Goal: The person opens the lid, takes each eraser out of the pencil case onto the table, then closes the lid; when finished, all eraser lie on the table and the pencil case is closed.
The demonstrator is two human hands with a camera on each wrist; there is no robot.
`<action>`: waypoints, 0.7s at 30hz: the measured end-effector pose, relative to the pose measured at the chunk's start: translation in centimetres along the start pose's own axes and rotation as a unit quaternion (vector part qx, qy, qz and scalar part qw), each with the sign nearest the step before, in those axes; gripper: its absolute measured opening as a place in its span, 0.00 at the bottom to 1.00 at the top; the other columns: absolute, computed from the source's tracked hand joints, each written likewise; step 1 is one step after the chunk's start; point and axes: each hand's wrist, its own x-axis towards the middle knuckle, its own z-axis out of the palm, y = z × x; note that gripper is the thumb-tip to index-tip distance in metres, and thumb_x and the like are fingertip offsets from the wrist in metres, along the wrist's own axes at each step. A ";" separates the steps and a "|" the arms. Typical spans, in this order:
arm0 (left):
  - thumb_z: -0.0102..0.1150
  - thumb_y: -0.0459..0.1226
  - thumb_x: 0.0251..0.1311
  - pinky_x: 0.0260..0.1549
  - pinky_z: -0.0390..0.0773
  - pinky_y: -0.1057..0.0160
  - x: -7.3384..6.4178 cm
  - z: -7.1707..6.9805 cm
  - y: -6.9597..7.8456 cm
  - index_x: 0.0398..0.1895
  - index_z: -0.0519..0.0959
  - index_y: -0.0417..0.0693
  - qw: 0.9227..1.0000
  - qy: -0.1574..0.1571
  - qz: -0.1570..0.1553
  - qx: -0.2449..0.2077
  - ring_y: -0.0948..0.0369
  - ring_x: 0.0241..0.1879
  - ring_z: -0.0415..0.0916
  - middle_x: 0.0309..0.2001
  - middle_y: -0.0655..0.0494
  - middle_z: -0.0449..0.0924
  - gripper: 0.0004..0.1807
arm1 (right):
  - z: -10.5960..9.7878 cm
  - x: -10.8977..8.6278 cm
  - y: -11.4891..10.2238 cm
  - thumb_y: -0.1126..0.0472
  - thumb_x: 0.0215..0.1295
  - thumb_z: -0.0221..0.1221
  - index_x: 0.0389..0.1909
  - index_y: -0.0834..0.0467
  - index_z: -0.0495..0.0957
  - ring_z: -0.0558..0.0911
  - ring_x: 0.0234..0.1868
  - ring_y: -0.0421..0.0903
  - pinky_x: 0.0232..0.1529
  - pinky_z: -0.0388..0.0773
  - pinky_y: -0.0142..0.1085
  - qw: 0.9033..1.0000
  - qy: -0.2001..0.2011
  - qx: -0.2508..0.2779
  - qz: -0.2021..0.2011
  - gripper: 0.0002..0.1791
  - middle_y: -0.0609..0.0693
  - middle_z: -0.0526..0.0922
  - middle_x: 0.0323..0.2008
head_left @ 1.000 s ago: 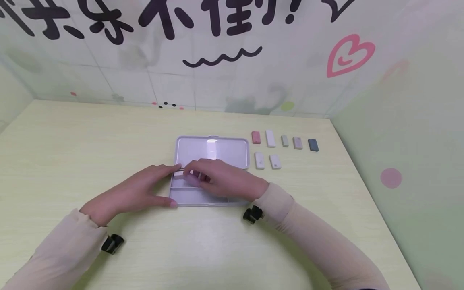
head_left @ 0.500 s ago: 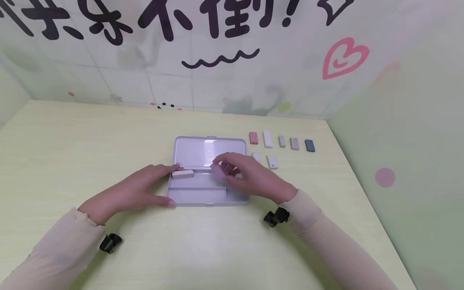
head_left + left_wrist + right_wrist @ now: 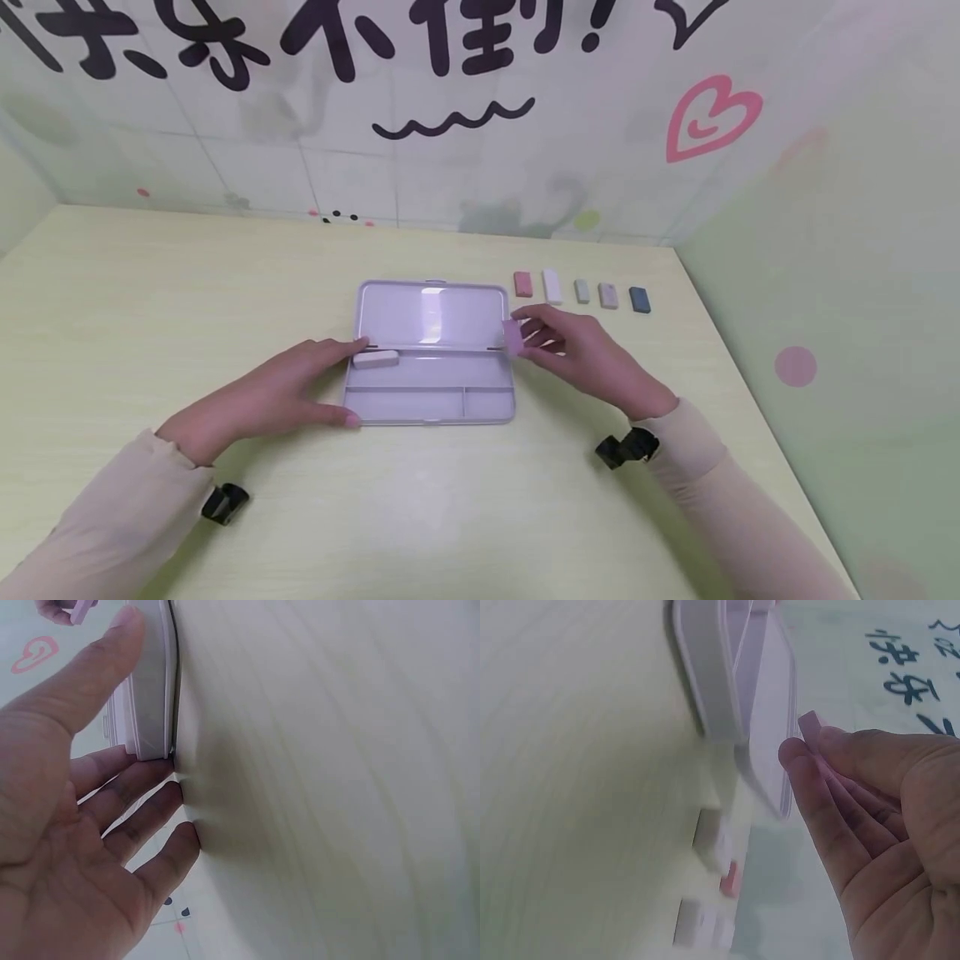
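A lavender pencil case (image 3: 442, 372) lies opened flat on the table, lid side away from me. Inside its back compartment, at the left end, rests a pale pink eraser (image 3: 376, 359). My left hand (image 3: 262, 400) spans the case's left end, thumb on the front corner and fingers by the hinge corner. In the left wrist view those fingers are spread and fairly straight. Between thumb and fingertips, my right hand (image 3: 581, 350) pinches a flat purple eraser (image 3: 512, 337) above the table, just off the case's right edge. The right wrist view shows that purple eraser (image 3: 811, 733) held at the fingertips.
Behind my right hand a row of small erasers stands on the table: pink (image 3: 523, 284), white (image 3: 552, 287), grey-green (image 3: 582, 291), light purple (image 3: 608, 295) and dark blue (image 3: 640, 300). The right wrist view shows white blocks (image 3: 713, 840) beside the case. A wall rises behind the table.
My right hand has lifted the purple eraser out of the case and carried it right, past the case's edge. My left hand has stayed at the case's left end.
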 end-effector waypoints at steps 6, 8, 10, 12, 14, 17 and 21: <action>0.78 0.55 0.53 0.67 0.71 0.34 0.0 0.1 -0.2 0.81 0.63 0.45 1.000 0.000 -0.001 0.000 0.39 0.69 0.70 0.72 0.38 0.74 0.55 | -1.3 -1.3 2.5 0.66 0.69 0.68 0.67 0.60 0.76 0.89 0.50 0.49 0.56 0.87 0.42 0.998 0.033 -0.021 0.039 0.26 0.54 0.89 0.50; 0.78 0.55 0.53 0.67 0.72 0.34 0.0 0.1 -0.2 0.81 0.63 0.45 1.000 0.000 -0.002 0.002 0.39 0.69 0.70 0.72 0.38 0.74 0.55 | -1.8 -1.6 3.4 0.66 0.69 0.68 0.66 0.60 0.77 0.89 0.50 0.50 0.56 0.87 0.43 0.998 0.043 -0.026 0.049 0.26 0.55 0.89 0.50; 0.78 0.55 0.53 0.67 0.72 0.34 0.1 0.2 -0.3 0.81 0.63 0.45 1.000 0.000 -0.002 0.004 0.39 0.69 0.70 0.72 0.38 0.74 0.55 | -2.2 -1.9 4.2 0.67 0.69 0.67 0.66 0.60 0.77 0.89 0.51 0.51 0.56 0.87 0.45 0.996 0.053 -0.032 0.059 0.25 0.56 0.89 0.50; 0.78 0.56 0.53 0.67 0.72 0.34 0.1 0.2 -0.3 0.81 0.63 0.45 1.000 0.000 -0.003 0.006 0.39 0.69 0.70 0.72 0.38 0.74 0.55 | -2.6 -2.2 4.9 0.67 0.69 0.67 0.66 0.61 0.77 0.89 0.50 0.53 0.56 0.87 0.46 0.995 0.061 -0.035 0.067 0.25 0.57 0.89 0.50; 0.78 0.56 0.53 0.67 0.72 0.34 0.1 0.2 -0.3 0.81 0.63 0.45 1.000 0.000 -0.003 0.006 0.39 0.69 0.70 0.71 0.39 0.74 0.55 | -3.0 -2.5 5.6 0.68 0.70 0.66 0.67 0.62 0.76 0.89 0.51 0.54 0.56 0.87 0.46 0.994 0.066 -0.039 0.074 0.26 0.58 0.89 0.50; 0.78 0.56 0.53 0.67 0.72 0.34 0.1 0.2 -0.4 0.81 0.63 0.45 1.000 0.001 -0.002 0.005 0.39 0.69 0.71 0.71 0.39 0.74 0.55 | -3.3 -2.9 6.5 0.68 0.70 0.65 0.67 0.63 0.76 0.89 0.51 0.56 0.56 0.87 0.44 0.993 0.070 -0.040 0.087 0.25 0.60 0.89 0.51; 0.78 0.56 0.54 0.66 0.72 0.34 0.2 0.2 -0.5 0.81 0.63 0.45 1.000 0.001 0.001 0.003 0.39 0.69 0.71 0.71 0.39 0.74 0.55 | -3.6 -3.3 7.5 0.68 0.70 0.65 0.67 0.63 0.76 0.88 0.52 0.56 0.56 0.86 0.44 0.991 0.062 -0.045 0.112 0.25 0.61 0.89 0.51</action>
